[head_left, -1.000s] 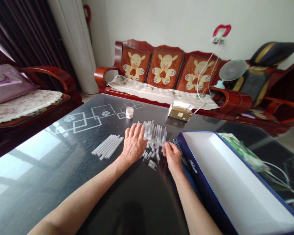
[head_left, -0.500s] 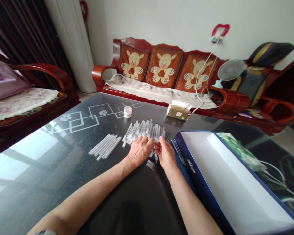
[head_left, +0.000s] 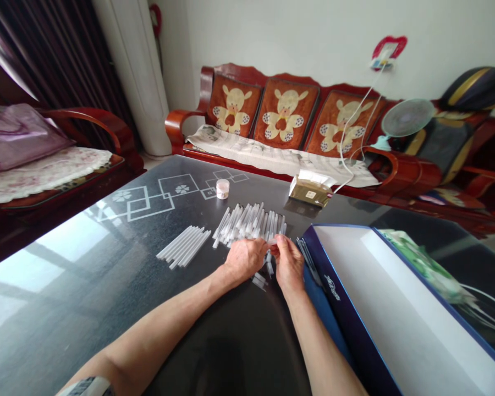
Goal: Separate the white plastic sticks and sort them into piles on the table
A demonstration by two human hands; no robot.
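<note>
My left hand (head_left: 245, 257) and my right hand (head_left: 289, 264) meet over the dark glass table (head_left: 86, 286), both pinched on one small clear plastic tube (head_left: 271, 241) held between them. Just beyond the fingers lies a spread pile of clear tubes (head_left: 249, 221). Short loose pieces (head_left: 260, 281) lie under and behind the hands. A tidy bundle of white tubes (head_left: 184, 247) rests to the left, apart from both hands.
An open blue box with a white inside (head_left: 379, 308) lies at the right, close to my right wrist. A small white jar (head_left: 222, 188) and a tan tissue box (head_left: 311, 190) stand farther back. A red wooden sofa (head_left: 280, 110) lines the wall.
My left hand has come off the pile, where it lay flat, and drawn back towards me. Both hands have closed together on one tube.
</note>
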